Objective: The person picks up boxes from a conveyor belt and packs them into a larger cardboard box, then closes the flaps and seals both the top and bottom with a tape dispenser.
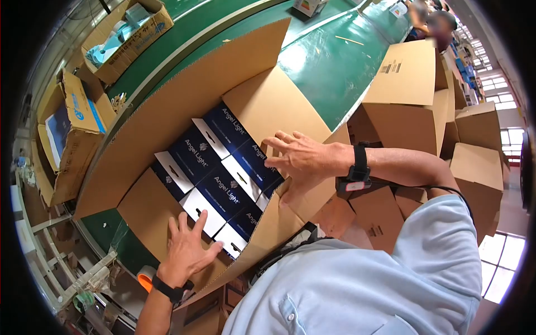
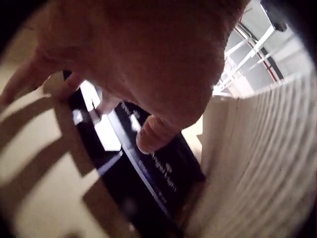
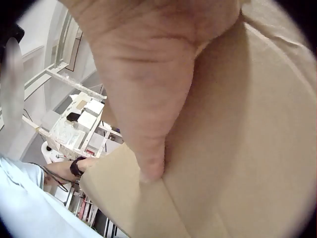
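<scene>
Here, you are spreading both hands, left hand (image 1: 190, 251) over Angel Light boxes (image 1: 228, 188), right hand (image 1: 304, 159) touching the carton flap (image 1: 274, 219).

Dark blue boxes (image 1: 226, 190): some printed faces are partly covered by the right hand (image 1: 307, 162); the smallest lettering cannot be read, and the undersides are hidden.
Large carton (image 1: 184, 106): its base is hidden under the boxes; in the left wrist view its ridged wall is cut off at the right.
Left hand (image 1: 192, 248): in the left wrist view it is blurred and cut off by the top edge.
Right hand: in the right wrist view it is cut off by the top edge, and its fingers beyond the thumb are hidden.
Blue shirt (image 1: 357, 285): its lower part is cut off.
Background person (image 1: 441, 28): blurred.
</scene>
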Available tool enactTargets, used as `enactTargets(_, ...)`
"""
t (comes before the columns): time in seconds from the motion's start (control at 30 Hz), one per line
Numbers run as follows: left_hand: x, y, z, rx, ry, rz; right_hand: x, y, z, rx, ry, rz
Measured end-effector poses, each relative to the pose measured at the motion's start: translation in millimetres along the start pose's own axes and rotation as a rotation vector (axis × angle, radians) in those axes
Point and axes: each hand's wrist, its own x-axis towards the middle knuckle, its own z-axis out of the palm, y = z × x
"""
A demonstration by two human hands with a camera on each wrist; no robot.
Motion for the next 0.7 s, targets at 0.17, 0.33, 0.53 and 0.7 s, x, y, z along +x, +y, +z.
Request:
enactTargets(0.17, 8.3, 23.7, 0.0, 0.224, -0.022, -0.091, -7.7, -5.0, 5.3, -0.015, 0.058, 0.017)
enactTargets(0.33, 19.3, 8.2, 3.2, 0.361, 0.145, 0.059, 3.8, -1.0, 6.2, -0.009, 0.076, 0.065)
enactTargets(0.53, 20.9, 0.6, 3.9, 0.402, 0.136, 0.18, -19.7, -12.3, 13.6, -0.056, 0.203, 0.093)
enactTargets(0.7, 25.0, 7.4, -22.2, 0.553, 0.289, 0.454, -24.2, -15.5, 9.9, -0.044, 0.156, 0.147)
